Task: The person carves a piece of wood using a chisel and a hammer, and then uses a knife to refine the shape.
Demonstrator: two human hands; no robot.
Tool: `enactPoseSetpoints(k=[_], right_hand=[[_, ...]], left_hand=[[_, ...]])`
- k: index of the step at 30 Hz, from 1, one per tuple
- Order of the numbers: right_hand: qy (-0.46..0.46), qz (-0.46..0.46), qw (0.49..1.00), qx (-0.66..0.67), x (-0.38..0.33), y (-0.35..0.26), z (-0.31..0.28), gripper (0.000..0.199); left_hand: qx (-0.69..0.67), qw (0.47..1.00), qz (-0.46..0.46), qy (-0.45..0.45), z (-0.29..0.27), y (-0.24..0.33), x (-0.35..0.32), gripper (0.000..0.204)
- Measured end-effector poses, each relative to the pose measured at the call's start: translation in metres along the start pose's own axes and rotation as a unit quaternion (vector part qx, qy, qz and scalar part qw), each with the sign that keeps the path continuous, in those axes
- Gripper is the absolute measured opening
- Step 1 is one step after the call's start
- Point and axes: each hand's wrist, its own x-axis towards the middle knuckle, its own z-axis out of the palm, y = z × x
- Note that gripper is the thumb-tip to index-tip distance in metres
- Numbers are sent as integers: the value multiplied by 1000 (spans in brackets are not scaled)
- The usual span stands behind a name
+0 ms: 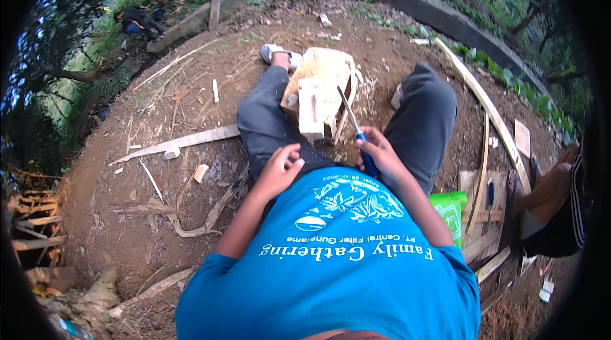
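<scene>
Holding blue-handled tool (352, 118), right hand (380, 152); wood block (310, 122) ahead-left.

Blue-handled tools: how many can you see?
2: a blue-handled tool in the right hand, and a second tool on the boards right of the green bag. Others could be hidden.

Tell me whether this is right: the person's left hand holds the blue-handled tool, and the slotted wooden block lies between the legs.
Not quite: the head view shows the right hand holding the blue-handled tool; the slotted wooden block does lie between the legs.
</scene>
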Motion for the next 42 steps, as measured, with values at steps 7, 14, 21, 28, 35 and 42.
enactPoseSetpoints(k=[7, 14, 21, 28, 35, 42], right_hand=[[-28, -21, 994, 107, -7, -3, -19, 30], [-58, -12, 989, 132, -25, -16, -15, 27], [-98, -15, 983, 152, -26, -12, -22, 32], [-100, -1, 981, 167, -25, -13, -20, 33], [-100, -14, 983, 154, -21, -7, -17, 36], [-91, 3, 987, 130, -22, -10, -15, 35]], left_hand=[[38, 998, -41, -26, -42, 16, -28, 23], [85, 992, -77, -50, -63, 23, -63, 34], [90, 989, -110, -42, -66, -10, -86, 42], [-198, 934, -227, -191, -52, -82, -120, 35], [-221, 914, -308, -145, -48, -86, -109, 34], [-95, 974, -193, -76, -60, -29, -43, 33]])
